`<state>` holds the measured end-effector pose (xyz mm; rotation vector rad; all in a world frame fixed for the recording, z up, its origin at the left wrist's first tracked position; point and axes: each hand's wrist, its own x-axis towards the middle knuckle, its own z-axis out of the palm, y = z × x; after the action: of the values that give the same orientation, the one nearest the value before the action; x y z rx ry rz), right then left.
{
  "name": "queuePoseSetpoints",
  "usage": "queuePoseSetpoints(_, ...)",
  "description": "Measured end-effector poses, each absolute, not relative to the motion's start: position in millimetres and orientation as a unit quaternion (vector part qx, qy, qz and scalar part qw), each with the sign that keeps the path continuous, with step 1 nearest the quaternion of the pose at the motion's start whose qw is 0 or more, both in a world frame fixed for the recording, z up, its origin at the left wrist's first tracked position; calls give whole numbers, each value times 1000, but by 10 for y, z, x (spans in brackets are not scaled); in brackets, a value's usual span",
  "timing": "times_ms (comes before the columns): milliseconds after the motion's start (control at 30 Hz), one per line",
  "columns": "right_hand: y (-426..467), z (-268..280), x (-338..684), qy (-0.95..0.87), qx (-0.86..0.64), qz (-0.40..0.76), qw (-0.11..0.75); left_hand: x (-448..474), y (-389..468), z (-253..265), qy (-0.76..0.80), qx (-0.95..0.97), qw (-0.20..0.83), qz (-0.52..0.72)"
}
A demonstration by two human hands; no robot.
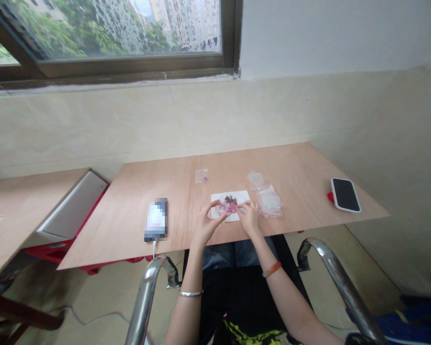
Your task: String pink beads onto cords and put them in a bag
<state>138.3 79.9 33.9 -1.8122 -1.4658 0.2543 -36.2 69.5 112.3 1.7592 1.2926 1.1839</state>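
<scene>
A white paper sheet (239, 197) lies on the wooden table (172, 191) with small pink beads (232, 207) and dark beads (230, 198) piled on it. My left hand (206, 221) pinches a small clear plastic bag (221, 208) at the sheet's left edge. My right hand (249, 216) rests at the sheet's front right, fingertips next to the pink beads; whether it holds a bead is too small to tell.
Several clear bags (269, 200) lie right of the sheet, another small bag (201, 176) behind it. A phone (156, 219) on a cable lies left, another phone (345, 194) far right. Metal chair arms (147, 287) flank my lap. The wall is close behind.
</scene>
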Motion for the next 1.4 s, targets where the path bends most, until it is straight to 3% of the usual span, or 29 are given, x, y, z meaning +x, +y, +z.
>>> queuePoseSetpoints(133, 820, 468, 1391, -552, -708, 83, 433, -366, 704, 1117, 491, 670, 325, 453)
queuePoseSetpoints(333, 817, 1003, 1438, -544, -591, 115, 585, -315, 683, 1122, 497, 676, 326, 436)
queuePoseSetpoints(433, 756, 1274, 1431, -577, -538, 158, 593, -281, 666, 1136, 493, 675, 326, 441)
queuePoseSetpoints(567, 719, 1345, 1413, -628, -509, 209, 550, -266, 667, 1139, 493, 675, 323, 444)
queuePoseSetpoints(700, 841, 1044, 1465, -607, -557, 210, 526, -286, 681, 1122, 496, 672, 325, 443)
queuePoseSetpoints(900, 1106, 648, 1586, -611, -671, 217, 360, -343, 698, 1095, 497, 668, 331, 444)
queuePoseSetpoints(1233, 1409, 856, 1496, -610, -718, 249, 223, -351, 701, 1074, 499, 662, 344, 440)
queuePoseSetpoints(1400, 1415, 863, 1498, -599, -733, 254, 198, -367, 700, 1061, 502, 662, 335, 443)
